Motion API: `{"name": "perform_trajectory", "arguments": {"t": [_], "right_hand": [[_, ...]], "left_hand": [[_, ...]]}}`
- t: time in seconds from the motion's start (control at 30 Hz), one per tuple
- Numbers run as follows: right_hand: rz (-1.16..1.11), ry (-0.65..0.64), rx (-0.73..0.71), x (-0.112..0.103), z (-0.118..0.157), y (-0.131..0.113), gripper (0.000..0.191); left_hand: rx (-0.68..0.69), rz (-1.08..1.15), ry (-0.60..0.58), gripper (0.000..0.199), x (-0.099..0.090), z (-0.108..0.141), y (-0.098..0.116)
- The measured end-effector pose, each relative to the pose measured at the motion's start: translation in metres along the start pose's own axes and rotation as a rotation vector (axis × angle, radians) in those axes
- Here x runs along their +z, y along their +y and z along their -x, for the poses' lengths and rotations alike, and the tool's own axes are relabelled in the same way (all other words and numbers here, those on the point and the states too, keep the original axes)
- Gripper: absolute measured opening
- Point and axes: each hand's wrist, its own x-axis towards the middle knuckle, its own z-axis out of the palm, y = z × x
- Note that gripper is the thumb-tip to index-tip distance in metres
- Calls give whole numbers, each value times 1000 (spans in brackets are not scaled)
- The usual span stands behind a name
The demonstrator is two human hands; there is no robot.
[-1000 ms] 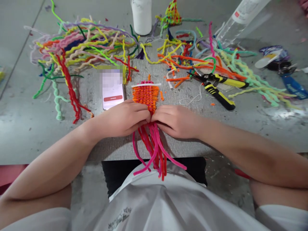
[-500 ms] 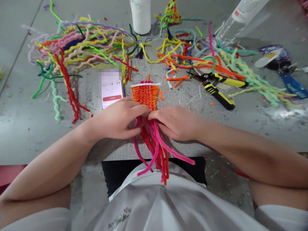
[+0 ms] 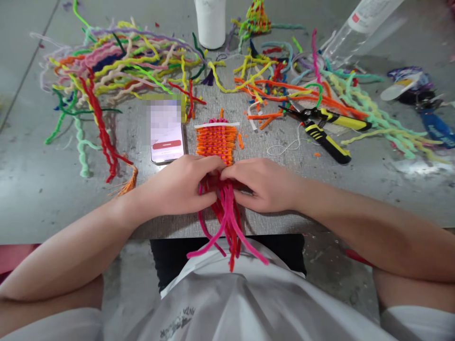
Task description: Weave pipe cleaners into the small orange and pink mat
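Observation:
A woven orange and pink piece (image 3: 215, 139) of pipe cleaners lies flat, with a white strip (image 3: 217, 125) across its far end. At its near end, my left hand (image 3: 188, 182) and my right hand (image 3: 265, 183) meet, fingers bent and pinched around the pipe cleaners. Exactly which strands each hand grips is hidden by the fingers. Loose pink pipe cleaners (image 3: 226, 208) and red ones (image 3: 232, 246) hang from between the hands over the table edge towards my lap.
A phone (image 3: 166, 137) lies left of the weave. Yellow-black pliers (image 3: 327, 142) rest at the right. Tangled pipe cleaners (image 3: 124, 66) spread at the back left. Behind stand a white bottle (image 3: 211, 23) and a clear bottle (image 3: 355, 33). An orange tassel (image 3: 128, 184) lies by my left forearm.
Both hands have shifted slightly towards me, still together at the weave's near end. The hanging pink and red ends have swung left. More of the phone and the orange tassel shows.

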Motion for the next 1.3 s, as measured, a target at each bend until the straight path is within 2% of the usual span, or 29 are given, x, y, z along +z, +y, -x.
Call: {"name": "perform_trajectory", "arguments": {"t": [0.2, 0.4, 0.6, 0.77, 0.9, 1.1, 1.3], "right_hand": [[199, 37, -11, 8, -4, -1, 25], [499, 79, -136, 13, -9, 0, 27], [550, 119, -135, 17, -10, 1, 30], [607, 130, -228, 18, -10, 2, 31], [607, 104, -249, 17, -11, 2, 29], [670, 107, -268, 16, -11, 2, 28], [610, 98, -232, 17, -7, 5, 32]], "left_hand": [[-33, 45, 65, 20, 3, 0, -1], [-23, 92, 72, 24, 1, 1, -1], [43, 36, 74, 13, -21, -1, -13], [225, -75, -113, 13, -36, -2, -29], [293, -111, -190, 14, -33, -4, -38], [327, -194, -183, 17, -26, -5, -45], [325, -303, -164, 11, -24, -2, -40]]}}
